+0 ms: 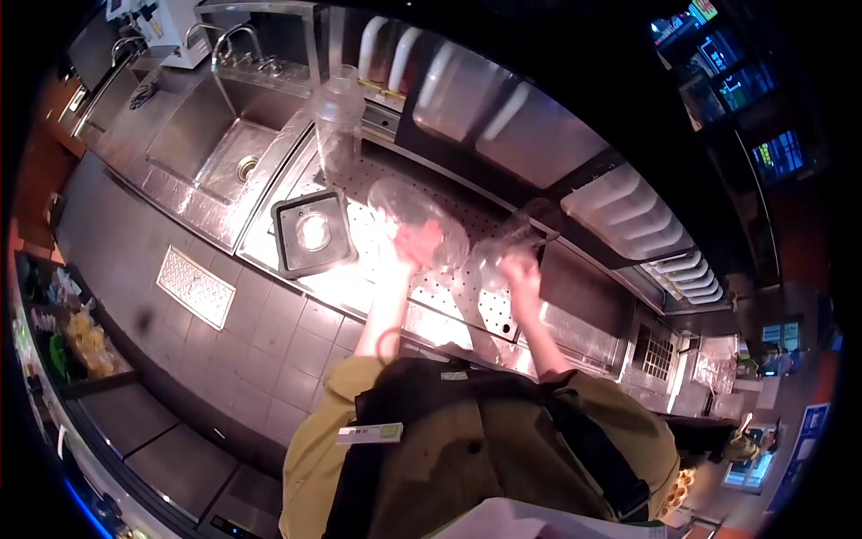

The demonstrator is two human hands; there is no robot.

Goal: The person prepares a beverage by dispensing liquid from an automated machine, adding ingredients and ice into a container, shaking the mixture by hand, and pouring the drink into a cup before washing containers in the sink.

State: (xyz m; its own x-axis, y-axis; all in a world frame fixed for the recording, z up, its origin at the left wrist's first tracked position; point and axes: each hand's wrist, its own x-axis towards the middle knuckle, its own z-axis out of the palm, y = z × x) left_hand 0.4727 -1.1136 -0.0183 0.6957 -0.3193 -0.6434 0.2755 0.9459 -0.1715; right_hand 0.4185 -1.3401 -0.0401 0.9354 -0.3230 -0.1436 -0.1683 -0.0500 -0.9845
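Note:
My left hand (417, 242) grips a large clear container (400, 199) that lies tilted above the perforated metal counter (426, 301). Close by on the right, my right hand (521, 271) is closed on a second clear container (488, 259), its outline smeared by glare. Both containers look like see-through pitchers or jars, but their exact kind is hard to make out. Left of my hands, a black square tray (289, 235) rests on the counter. Behind it stands a tall clear container (339, 121), upright.
A steel sink (202, 148) with a tap (235, 40) is at the upper left. White-handled bins (458, 85) line the counter's back edge. Stacked white containers (624, 211) sit to the right. A metal floor grate (196, 287) lies in the tiled floor.

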